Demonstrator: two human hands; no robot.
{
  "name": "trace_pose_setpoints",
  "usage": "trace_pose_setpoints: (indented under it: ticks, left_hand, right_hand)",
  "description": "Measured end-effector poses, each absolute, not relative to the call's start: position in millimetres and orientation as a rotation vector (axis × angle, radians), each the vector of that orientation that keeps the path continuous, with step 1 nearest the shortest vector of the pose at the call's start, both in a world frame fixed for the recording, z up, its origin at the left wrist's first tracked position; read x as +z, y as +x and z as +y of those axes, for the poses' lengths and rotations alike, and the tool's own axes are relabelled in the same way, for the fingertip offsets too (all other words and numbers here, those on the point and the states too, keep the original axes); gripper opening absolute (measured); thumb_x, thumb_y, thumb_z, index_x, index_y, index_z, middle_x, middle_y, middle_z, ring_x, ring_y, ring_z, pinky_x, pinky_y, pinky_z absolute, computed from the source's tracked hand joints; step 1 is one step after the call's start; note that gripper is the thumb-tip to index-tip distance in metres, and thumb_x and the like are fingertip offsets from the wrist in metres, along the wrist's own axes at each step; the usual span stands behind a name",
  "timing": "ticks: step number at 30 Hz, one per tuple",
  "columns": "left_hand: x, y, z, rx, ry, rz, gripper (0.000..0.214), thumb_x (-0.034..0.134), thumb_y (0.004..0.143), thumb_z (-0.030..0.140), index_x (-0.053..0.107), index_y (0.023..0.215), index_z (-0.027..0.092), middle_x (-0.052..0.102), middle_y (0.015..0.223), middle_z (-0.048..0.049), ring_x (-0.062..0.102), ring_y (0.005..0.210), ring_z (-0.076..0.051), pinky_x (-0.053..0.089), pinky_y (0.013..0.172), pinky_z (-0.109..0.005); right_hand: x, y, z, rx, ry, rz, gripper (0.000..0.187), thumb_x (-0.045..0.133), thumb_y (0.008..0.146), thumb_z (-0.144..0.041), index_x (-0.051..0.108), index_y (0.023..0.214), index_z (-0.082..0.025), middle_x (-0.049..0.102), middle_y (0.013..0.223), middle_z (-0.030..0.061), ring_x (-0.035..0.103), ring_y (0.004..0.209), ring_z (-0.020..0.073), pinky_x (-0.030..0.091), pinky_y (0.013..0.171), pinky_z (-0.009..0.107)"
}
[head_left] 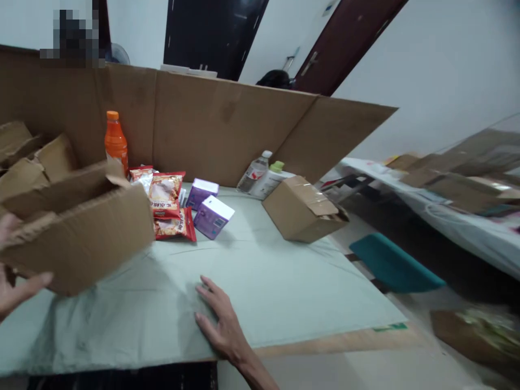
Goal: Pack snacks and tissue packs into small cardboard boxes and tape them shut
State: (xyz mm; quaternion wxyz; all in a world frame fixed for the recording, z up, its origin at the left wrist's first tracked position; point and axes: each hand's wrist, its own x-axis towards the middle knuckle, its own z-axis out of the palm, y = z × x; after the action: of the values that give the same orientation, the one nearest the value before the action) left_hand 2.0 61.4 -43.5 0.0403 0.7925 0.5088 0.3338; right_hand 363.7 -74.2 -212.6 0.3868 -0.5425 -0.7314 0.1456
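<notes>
My left hand (14, 271) grips the near end of an open cardboard box (77, 233) and holds it tilted above the table's left side. My right hand (219, 319) lies flat, fingers spread, on the pale green table cover (284, 287) near the front edge, holding nothing. Behind the box lie red snack packets (168, 208), two purple and white boxes (211, 214) and an orange drink bottle (116, 141). A closed cardboard box (303, 208) sits tilted at the table's right side.
A tall cardboard screen (219, 124) stands along the table's back. A clear bottle (255, 170) and a white bottle with a green cap (271, 179) lean against it. More cardboard boxes (24, 157) pile at far left. A teal seat (392, 265) and another cluttered table (455, 211) are to the right.
</notes>
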Motion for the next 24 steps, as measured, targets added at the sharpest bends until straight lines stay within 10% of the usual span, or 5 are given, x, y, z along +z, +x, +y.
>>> trace_pose_setpoints:
  ticks: [8, 15, 24]
  left_hand:
    - [-61, -32, -34, 0.617, 2.575, 1.094, 0.112, 0.075, 0.08, 0.044, 0.008, 0.17, 0.034, 0.039, 0.167, -0.0139, 0.049, 0.147, -0.041, 0.053, 0.113, -0.053]
    - [-42, -21, -45, 0.682, 2.48, 1.092, 0.096, 0.065, 0.09, 0.047, 0.014, 0.169, 0.031, 0.016, 0.176, -0.0156, 0.026, 0.159, -0.046, 0.039, 0.12, -0.067]
    - [18, 42, -48, 0.435, 2.739, 0.731, 0.037, 0.08, 0.081, 0.039, 0.073, 0.115, 0.025, 0.078, 0.119, -0.0083, 0.069, 0.121, -0.033, 0.034, 0.127, -0.058]
  right_hand:
    - [-148, 366, -76, 0.713, -1.062, -1.578, 0.1, 0.047, 0.086, -0.089, 0.032, 0.163, -0.027, 0.041, 0.166, 0.02, 0.042, 0.153, 0.0397, 0.047, 0.115, 0.058]
    - [-112, 364, -97, 0.617, -1.109, -1.757, 0.087, 0.052, 0.095, -0.076, 0.034, 0.165, -0.028, 0.034, 0.171, 0.0168, 0.035, 0.156, 0.041, 0.04, 0.12, 0.063]
    - [14, 332, -51, 0.667, -0.802, -2.473, 0.057, 0.024, 0.113, -0.051, 0.069, 0.131, -0.022, 0.077, 0.123, 0.0083, 0.069, 0.116, 0.0215, 0.048, 0.105, 0.041]
